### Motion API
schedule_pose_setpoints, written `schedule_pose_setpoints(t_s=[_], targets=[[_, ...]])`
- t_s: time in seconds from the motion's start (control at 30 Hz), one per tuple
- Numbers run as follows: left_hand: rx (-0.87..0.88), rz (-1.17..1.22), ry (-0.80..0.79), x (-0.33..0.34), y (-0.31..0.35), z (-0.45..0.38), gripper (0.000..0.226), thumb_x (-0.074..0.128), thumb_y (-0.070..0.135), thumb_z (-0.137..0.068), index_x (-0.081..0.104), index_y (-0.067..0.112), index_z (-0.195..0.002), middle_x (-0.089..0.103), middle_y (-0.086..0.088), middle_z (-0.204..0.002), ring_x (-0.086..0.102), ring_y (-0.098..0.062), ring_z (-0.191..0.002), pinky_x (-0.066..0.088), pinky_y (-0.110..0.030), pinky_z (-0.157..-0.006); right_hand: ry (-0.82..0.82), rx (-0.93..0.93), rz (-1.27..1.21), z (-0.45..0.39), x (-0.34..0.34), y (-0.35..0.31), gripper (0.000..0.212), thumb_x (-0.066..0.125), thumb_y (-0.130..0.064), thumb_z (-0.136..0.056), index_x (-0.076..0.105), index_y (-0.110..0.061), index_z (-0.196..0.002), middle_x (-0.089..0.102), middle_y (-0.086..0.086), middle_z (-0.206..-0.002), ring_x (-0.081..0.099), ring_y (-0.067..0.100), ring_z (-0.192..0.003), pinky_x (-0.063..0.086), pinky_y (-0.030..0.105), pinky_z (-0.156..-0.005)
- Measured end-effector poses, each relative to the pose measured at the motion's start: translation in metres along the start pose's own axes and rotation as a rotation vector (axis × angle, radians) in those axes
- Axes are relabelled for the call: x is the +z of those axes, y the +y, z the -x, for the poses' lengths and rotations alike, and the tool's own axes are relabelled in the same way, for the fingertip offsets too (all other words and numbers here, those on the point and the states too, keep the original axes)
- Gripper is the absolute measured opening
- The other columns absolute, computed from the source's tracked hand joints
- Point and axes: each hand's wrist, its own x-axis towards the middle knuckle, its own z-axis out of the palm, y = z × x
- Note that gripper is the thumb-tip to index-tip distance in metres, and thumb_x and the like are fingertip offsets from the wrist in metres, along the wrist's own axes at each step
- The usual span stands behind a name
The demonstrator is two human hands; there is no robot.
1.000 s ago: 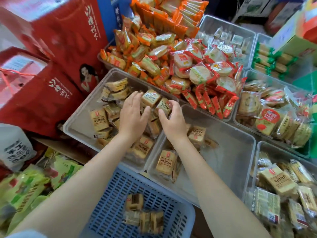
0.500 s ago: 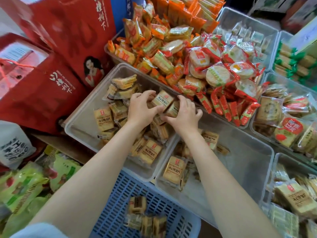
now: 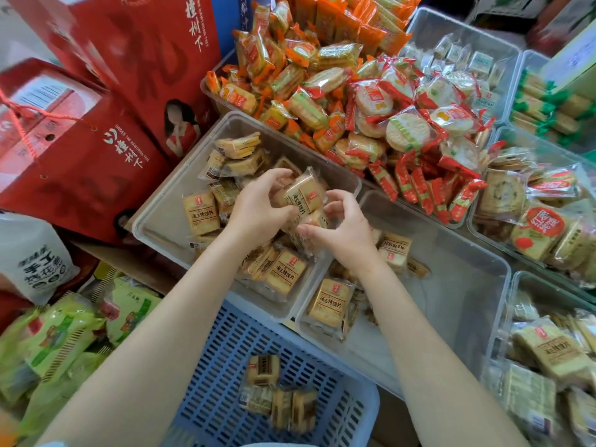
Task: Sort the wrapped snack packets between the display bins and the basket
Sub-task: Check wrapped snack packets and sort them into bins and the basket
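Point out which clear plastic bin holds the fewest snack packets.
The clear plastic bin just right of the hands: only a few tan packets at its left end, bare bottom elsewhere. The others are fuller.

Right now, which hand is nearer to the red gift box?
Left. The left hand is over the clear bin beside the red gift box; the right hand is farther away, across the held packets.

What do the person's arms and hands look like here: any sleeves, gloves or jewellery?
Both forearms are bare right down to the bottom edge of the frame. The left hand and right hand wear no gloves, and no rings, watch or bracelet show. A pale strip at the bottom edge may be clothing; too little shows to tell.
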Motion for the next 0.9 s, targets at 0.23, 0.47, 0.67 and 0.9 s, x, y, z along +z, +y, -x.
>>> schedule_pose_setpoints(t_s=[0.23, 0.47, 0.67, 0.9], targets=[[-0.151, 0.445, -0.162, 0.000, -0.011, 0.088, 0.047, 0.083, 0.015, -0.085, 0.063, 0.023, -0.127, 0.075, -0.002, -0.113, 0.072, -0.022, -0.105, 0.061, -0.045, -0.089, 0.003, 0.184, -0.590, 0.107, 0.023, 0.020, 0.061, 0.075, -0.044, -0.078, 0.052, -0.025, -0.130, 0.067, 0.003, -0.124, 0.069, 0.016, -0.110, 0.061, 0.034, -0.084], [-0.238, 0.585, -0.325, 0.023, 0.003, 0.170, 0.046, 0.082, 0.009, -0.084, 0.060, 0.015, -0.124, 0.074, -0.011, -0.113, 0.073, -0.027, -0.102, 0.063, -0.042, -0.084, 0.087, 0.316, -0.730, 0.186, 0.026, 0.042, 0.045, 0.075, -0.025, -0.092, 0.050, -0.011, -0.128, 0.067, 0.016, -0.127, 0.069, 0.028, -0.114, 0.054, 0.052, -0.102], [-0.274, 0.650, -0.329, 0.032, 0.018, 0.227, 0.034, 0.073, 0.021, -0.092, 0.058, 0.014, -0.122, 0.078, -0.007, -0.107, 0.075, -0.027, -0.100, 0.062, -0.046, -0.083, 0.200, 0.233, -0.750, 0.257, -0.012, 0.050, 0.028, 0.067, -0.011, -0.096, 0.058, -0.007, -0.123, 0.074, 0.013, -0.112, 0.074, 0.028, -0.099, 0.060, 0.040, -0.085], [-0.240, 0.623, -0.428, 0.034, 0.020, 0.264, 0.041, 0.073, 0.021, -0.094, 0.059, 0.019, -0.132, 0.074, -0.008, -0.119, 0.072, -0.028, -0.108, 0.059, -0.049, -0.093, 0.240, 0.219, -0.766, 0.313, -0.015, 0.052, 0.047, 0.070, -0.048, -0.083, 0.072, -0.010, -0.111, 0.079, 0.002, -0.103, 0.073, 0.015, -0.098, 0.056, 0.026, -0.080]])
